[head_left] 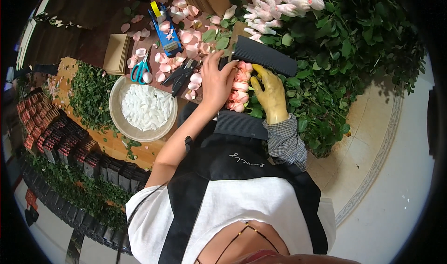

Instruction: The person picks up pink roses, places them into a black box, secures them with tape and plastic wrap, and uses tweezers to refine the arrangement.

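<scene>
A row of pink roses (240, 88) lies before me between two strips of black corrugated wrapping, a far strip (265, 56) and a near strip (240, 125). My bare left hand (215, 80) rests at the blossom side, fingers stretched toward the far strip and thumb near the top rose. On the stem side is my right hand (271, 94) in a yellow glove, its thumb and forefinger apart and close to the blooms. Neither hand is wrapped round a rose. Green leaves and stems run off to the right, partly under the gloved hand.
Loose petals (188, 35), a blue tape dispenser (164, 31), a black stapler (179, 76) and teal scissors (140, 70) lie on the table. Left stands a tub (114, 112) of white sleeves. Netted roses (279, 5) are heaped far right; wrapped bundles (70, 140) line the left.
</scene>
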Motion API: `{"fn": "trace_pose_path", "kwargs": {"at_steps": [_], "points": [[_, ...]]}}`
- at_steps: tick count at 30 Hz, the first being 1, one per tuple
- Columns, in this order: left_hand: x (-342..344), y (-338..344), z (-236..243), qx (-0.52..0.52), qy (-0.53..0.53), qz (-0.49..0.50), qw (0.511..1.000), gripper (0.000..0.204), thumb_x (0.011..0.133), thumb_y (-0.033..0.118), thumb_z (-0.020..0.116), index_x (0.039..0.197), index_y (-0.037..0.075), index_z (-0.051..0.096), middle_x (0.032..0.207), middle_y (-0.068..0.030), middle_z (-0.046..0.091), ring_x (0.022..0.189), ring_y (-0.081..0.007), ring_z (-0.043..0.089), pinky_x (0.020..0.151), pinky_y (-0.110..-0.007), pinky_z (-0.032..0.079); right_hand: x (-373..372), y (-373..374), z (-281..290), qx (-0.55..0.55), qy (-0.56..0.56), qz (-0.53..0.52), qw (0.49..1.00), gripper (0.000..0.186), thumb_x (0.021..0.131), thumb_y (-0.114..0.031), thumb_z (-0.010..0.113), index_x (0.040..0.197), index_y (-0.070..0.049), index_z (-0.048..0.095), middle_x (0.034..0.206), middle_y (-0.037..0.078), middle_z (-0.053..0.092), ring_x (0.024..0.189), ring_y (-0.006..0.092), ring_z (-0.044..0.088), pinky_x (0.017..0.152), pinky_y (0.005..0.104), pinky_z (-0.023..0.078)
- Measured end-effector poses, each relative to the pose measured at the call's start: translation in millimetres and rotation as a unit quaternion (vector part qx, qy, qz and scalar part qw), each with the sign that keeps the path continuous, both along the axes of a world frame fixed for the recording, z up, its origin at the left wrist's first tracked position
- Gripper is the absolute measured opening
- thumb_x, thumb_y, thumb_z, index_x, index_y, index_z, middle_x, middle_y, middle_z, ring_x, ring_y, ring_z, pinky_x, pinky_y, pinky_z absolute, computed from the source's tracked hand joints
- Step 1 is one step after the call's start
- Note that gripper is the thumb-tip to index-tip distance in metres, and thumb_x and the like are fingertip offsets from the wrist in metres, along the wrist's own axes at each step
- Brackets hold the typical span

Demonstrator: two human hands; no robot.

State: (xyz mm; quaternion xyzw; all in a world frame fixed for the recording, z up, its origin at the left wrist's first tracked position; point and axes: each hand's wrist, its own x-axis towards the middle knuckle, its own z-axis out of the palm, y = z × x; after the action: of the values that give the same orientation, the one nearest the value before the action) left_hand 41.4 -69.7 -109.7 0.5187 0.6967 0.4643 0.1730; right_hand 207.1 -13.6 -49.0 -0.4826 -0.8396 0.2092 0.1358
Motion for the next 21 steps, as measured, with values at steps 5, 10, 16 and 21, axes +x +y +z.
{"fn": "trace_pose_path", "kwargs": {"at_steps": [5,10,16,21], "points": [[-16.0,11.6,6.9,0.082,0.211,-0.012,0.974,0.018,0.078,0.023,0.076,0.096,0.019,0.075,0.139,-0.0096,0.052,0.132,-0.0342,0.042,0.104,-0.047,0.034,0.0,-0.3,1.9,-0.012,-0.008,0.003,1.000,0.036,0.088,-0.016,0.067,0.123,-0.008,0.062,0.109,0.017,0.069,0.098,0.0351,0.066,0.087,0.0418,0.052],[-24.7,20.5,3.8,0.090,0.214,-0.040,0.972,0.011,0.076,0.023,0.077,0.086,0.019,0.075,0.140,-0.0068,0.052,0.132,-0.0334,0.042,0.104,-0.047,0.034,0.3,1.0,-0.3,-0.023,-0.004,-0.001,1.000,0.036,0.089,-0.015,0.068,0.124,-0.007,0.062,0.110,0.016,0.069,0.099,0.0340,0.066,0.087,0.0406,0.052],[-28.3,24.2,8.6,0.113,0.222,-0.075,0.966,0.011,0.073,0.024,0.077,0.083,0.019,0.076,0.139,-0.0052,0.054,0.130,-0.0314,0.043,0.107,-0.048,0.031,0.0,0.9,1.0,-0.005,0.007,-0.001,1.000,0.036,0.087,-0.016,0.066,0.121,-0.009,0.062,0.106,0.016,0.069,0.095,0.0359,0.065,0.084,0.0437,0.052],[-28.4,24.5,9.0,0.117,0.253,-0.087,0.956,0.011,0.072,0.024,0.077,0.081,0.019,0.075,0.139,-0.0053,0.054,0.130,-0.0314,0.044,0.109,-0.049,0.030,0.3,1.9,-1.0,0.006,0.019,0.004,1.000,0.035,0.087,-0.016,0.066,0.121,-0.009,0.062,0.105,0.016,0.069,0.094,0.0363,0.065,0.083,0.0441,0.052]]}}
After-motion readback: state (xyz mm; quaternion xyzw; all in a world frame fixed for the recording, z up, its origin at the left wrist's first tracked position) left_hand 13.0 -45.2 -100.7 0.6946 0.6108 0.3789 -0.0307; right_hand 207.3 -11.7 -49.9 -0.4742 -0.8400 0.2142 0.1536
